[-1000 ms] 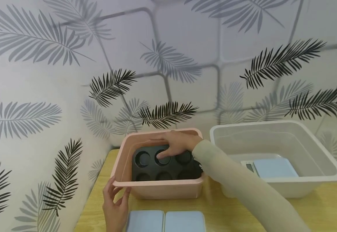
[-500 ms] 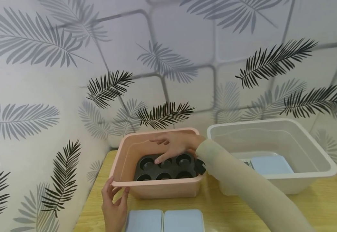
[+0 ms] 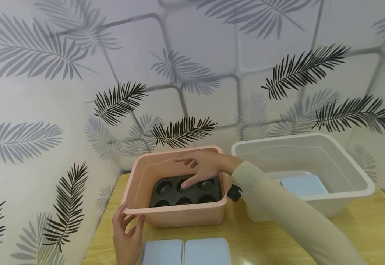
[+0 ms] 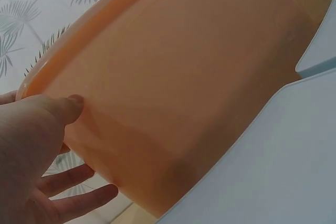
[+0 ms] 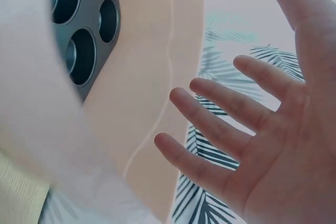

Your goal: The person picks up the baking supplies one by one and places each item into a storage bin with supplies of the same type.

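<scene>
A dark muffin pan (image 3: pixel 192 189) lies inside the pink plastic bin (image 3: pixel 186 215), cups facing up. Above the pan is my right hand (image 3: pixel 205 167), its fingers spread and nothing held; the thumb overlaps one cup in the head view. The right wrist view shows this palm (image 5: pixel 283 150) with straight, parted fingers beside the bin's inner wall. At the bin's front left corner, my left hand (image 3: pixel 126 233) holds the rim. Its thumb (image 4: pixel 73 106) presses the outer wall in the left wrist view, with other fingers at the corner's far side.
A whitish bin (image 3: pixel 341 200) stands to the right, with a light blue flat box (image 3: pixel 303 185) inside. Two more light blue flat boxes (image 3: pixel 206 252) lie side by side in front of the pink bin. The wooden table (image 3: pixel 239 235) meets a leaf-patterned wall behind.
The muffin pan has dropped lower into the pink bin. My right hand has shifted slightly right relative to the bin, away from the pan. The left hand stays at the corner.
</scene>
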The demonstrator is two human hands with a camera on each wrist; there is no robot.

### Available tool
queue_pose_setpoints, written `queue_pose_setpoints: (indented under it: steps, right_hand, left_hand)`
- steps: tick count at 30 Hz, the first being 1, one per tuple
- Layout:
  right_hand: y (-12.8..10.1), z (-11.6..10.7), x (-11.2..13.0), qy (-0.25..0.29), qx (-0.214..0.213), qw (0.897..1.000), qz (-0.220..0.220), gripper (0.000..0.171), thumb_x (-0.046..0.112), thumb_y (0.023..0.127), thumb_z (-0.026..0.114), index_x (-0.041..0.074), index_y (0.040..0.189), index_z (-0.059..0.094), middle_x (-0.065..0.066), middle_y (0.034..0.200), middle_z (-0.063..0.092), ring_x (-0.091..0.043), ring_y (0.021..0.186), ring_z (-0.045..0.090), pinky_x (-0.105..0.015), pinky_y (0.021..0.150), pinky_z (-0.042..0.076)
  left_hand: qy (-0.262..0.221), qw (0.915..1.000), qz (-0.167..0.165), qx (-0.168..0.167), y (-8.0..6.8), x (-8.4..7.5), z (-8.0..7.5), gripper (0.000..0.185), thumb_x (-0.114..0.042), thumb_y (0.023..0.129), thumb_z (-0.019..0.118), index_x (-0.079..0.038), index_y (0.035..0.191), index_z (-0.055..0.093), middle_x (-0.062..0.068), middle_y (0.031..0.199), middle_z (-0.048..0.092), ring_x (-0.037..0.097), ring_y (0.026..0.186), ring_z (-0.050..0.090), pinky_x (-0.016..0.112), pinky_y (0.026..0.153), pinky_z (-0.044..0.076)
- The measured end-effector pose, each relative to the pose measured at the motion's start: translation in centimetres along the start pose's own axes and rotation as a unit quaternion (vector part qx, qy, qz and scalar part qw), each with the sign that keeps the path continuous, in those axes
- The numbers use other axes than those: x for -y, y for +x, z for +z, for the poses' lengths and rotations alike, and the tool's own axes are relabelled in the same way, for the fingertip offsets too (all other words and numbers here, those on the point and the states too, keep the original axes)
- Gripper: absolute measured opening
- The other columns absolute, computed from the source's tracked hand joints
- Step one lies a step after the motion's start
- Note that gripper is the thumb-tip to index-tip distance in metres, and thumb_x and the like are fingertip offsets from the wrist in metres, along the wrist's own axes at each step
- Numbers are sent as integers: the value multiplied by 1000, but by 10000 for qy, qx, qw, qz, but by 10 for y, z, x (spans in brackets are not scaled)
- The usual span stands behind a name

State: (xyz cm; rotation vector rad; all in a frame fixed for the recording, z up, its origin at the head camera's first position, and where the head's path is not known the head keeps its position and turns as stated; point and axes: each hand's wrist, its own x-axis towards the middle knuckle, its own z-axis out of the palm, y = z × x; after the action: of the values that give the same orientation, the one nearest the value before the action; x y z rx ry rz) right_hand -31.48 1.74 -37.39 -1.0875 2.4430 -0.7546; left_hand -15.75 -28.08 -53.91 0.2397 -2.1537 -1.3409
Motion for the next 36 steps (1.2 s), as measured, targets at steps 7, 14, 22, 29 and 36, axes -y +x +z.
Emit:
queue_pose_setpoints:
  steps: [7,14,22,29,36]
  right_hand:
    - [-39,-12,-9,-132,-610,9977,-256,91,62,78,82,38,155,41,5,153,53,-23,131,61,-46,110,50]
    - [-88,-28,-25,-439,-903,9949,-114,92,63,79,81,29,156,43,3,155,52,-25,127,64,-52,106,51]
    - [-141,-32,-50,-830,-1177,9894,199,93,64,80,79,26,156,43,0,155,51,-23,125,65,-51,104,52]
    - [-173,-29,-68,-978,-1573,9819,399,90,70,78,76,31,154,46,7,151,55,-18,122,65,-50,101,54]
    - [-195,-26,-83,-1285,-2107,9691,26,73,61,85,76,26,146,57,7,137,67,-15,113,68,-47,97,56]
  left_hand:
    - [-374,9962,-624,486,-4,-3,-9,102,-16,91,79,-42,162,9,5,144,50,-2,110,61,15,81,56]
    - [100,9915,-974,851,-11,-5,-12,106,-20,93,77,-32,163,-2,17,140,57,29,116,67,26,81,60]
    - [568,9812,-1193,1405,-26,-8,-9,100,-27,89,81,-16,161,12,25,138,59,43,121,64,46,85,62]
    - [786,9807,-1180,1344,-34,-7,-5,97,-29,86,84,-14,158,20,24,131,64,38,114,68,48,87,61]
    - [1014,9762,-1339,1371,-37,-6,-9,95,-33,81,88,-15,155,31,25,131,64,39,116,67,47,92,60]
